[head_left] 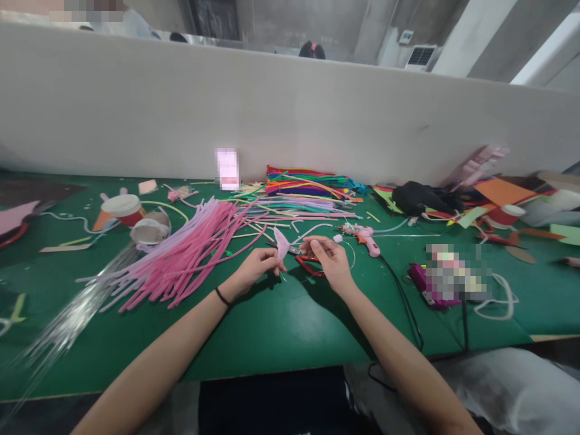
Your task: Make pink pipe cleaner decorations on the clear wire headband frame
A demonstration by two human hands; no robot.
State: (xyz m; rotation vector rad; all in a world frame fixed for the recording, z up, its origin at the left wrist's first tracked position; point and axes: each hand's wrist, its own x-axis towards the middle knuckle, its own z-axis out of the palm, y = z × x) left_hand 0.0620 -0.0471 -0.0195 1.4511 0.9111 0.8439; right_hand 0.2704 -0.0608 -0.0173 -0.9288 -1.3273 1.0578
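My left hand [263, 266], with a dark band on its wrist, pinches a small light-pink fuzzy piece [281, 243] that stands up from its fingertips. A thin clear strand hangs beneath those fingers. To the right, my right hand [327, 257] has its thumb and fingers pressed together; whatever is between them is too small to make out. Red-handled scissors [310, 266] lie on the green table [281, 332] between and behind the hands, partly hidden by them. Pink and lilac pipe cleaners [194, 254] spread out left of my left hand.
A pink glue gun [370, 243] lies right of my right hand, its black cord running to the front edge. Multicoloured pipe cleaners [308, 184] lie by the grey partition [272, 109]. Paper cups [123, 209] and clear strips are left; a purple object [426, 284] and a cable are right.
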